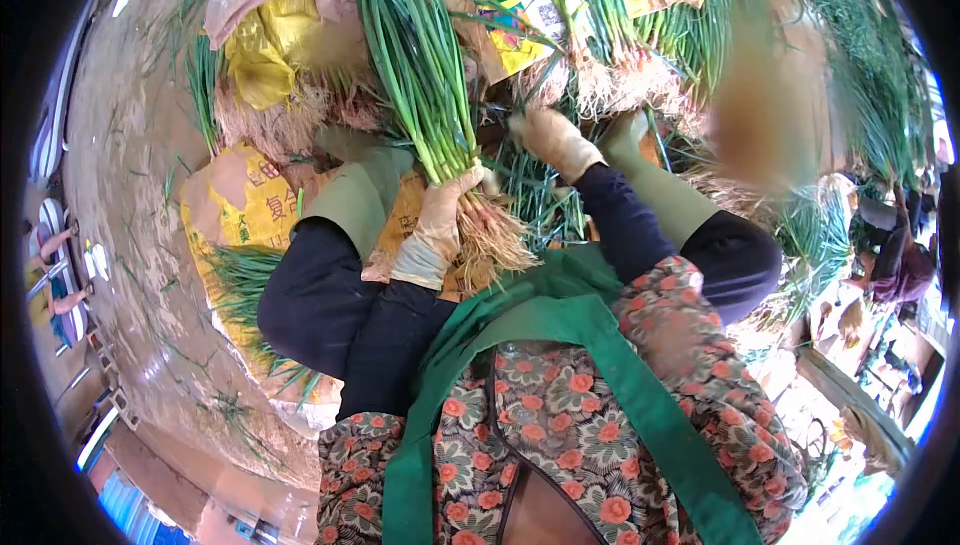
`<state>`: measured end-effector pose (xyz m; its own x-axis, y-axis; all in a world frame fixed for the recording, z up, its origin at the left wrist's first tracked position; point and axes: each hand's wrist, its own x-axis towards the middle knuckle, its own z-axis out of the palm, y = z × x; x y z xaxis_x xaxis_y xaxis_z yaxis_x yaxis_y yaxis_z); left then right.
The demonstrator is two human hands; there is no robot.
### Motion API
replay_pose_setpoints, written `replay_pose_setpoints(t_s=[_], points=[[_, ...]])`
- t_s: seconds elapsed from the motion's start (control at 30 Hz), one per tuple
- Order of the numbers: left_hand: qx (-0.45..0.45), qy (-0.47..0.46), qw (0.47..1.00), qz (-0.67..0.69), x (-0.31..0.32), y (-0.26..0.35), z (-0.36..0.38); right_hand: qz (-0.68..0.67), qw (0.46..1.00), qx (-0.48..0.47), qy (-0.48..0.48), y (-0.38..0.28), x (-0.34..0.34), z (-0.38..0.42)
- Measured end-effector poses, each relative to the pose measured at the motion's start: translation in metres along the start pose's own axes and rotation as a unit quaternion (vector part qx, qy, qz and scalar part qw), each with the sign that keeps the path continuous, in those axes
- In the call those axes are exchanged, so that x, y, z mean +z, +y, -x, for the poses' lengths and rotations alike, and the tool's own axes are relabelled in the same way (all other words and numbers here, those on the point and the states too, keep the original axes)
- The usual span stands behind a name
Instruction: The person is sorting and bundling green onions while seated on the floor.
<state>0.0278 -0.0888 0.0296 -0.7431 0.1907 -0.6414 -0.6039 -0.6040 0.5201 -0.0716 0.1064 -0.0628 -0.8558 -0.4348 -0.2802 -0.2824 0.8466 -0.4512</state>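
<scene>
My left hand (440,217), in a pale glove, is closed around a bunch of green onions (425,75) just above the roots. Their long green leaves point away from me, and the tangled roots (495,240) hang out below my fist. To the right, my right hand (558,143), also gloved, has its fingers curled in. Whether anything is in it is hidden. It is apart from the bunch, over loose green leaves (540,195) between my boots. Beyond it lies a heap of more green onions (610,55), roots toward me.
Printed yellow sacks (235,200) lie on the left with cut leaves on them. A pink and yellow bag (265,50) covers another root pile. Green boots (345,190) flank the work. Another person (905,265) is at the far right. A brown blur hides part of the upper right.
</scene>
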Motion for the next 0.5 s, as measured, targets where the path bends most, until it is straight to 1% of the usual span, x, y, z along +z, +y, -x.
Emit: replay_pose_setpoints(t_s=[0.03,0.07,0.13,0.17,0.2,0.23,0.27,0.3,0.33,0.4,0.43,0.47,0.5], points=[[0.029,-0.014,0.999,-0.006,0.003,0.004,0.003,0.018,0.986,0.054,-0.159,-0.015,-0.035,0.022],[0.019,-0.005,1.000,0.015,0.004,0.005,0.005,0.087,0.967,0.019,-0.237,-0.001,-0.030,0.043],[-0.001,0.016,0.998,0.059,0.005,0.005,0.005,0.113,0.961,-0.017,-0.253,0.006,-0.029,0.065],[-0.029,0.015,0.998,0.052,0.001,0.003,0.001,0.002,0.980,-0.031,-0.194,-0.010,-0.046,0.061],[-0.041,0.032,0.998,0.045,0.000,-0.003,-0.001,-0.112,0.984,-0.043,-0.131,-0.033,-0.060,0.055],[-0.051,0.048,0.997,0.036,0.001,-0.008,-0.004,-0.205,0.975,-0.070,-0.051,-0.045,-0.056,0.045],[-0.060,0.065,0.996,0.026,0.001,-0.011,-0.006,-0.286,0.952,-0.111,0.025,-0.055,-0.052,0.035],[-0.065,0.012,0.997,0.041,-0.001,-0.014,-0.007,-0.200,0.978,-0.067,-0.003,-0.082,-0.065,0.032],[-0.066,0.002,0.997,0.041,-0.004,-0.016,-0.009,-0.111,0.993,-0.021,-0.031,-0.099,-0.073,0.032],[-0.069,-0.019,0.996,0.046,-0.007,-0.016,-0.012,0.048,0.995,-0.080,0.043,-0.088,-0.059,0.029],[-0.081,0.028,0.996,0.026,-0.008,-0.014,-0.009,0.129,0.983,-0.108,0.078,-0.080,-0.052,0.028],[-0.058,0.017,0.997,0.042,-0.005,-0.010,-0.006,0.119,0.992,-0.005,0.038,-0.073,-0.070,0.035],[-0.037,0.007,0.998,0.056,-0.003,-0.008,-0.003,0.109,0.993,-0.010,0.046,-0.040,-0.063,0.042]])
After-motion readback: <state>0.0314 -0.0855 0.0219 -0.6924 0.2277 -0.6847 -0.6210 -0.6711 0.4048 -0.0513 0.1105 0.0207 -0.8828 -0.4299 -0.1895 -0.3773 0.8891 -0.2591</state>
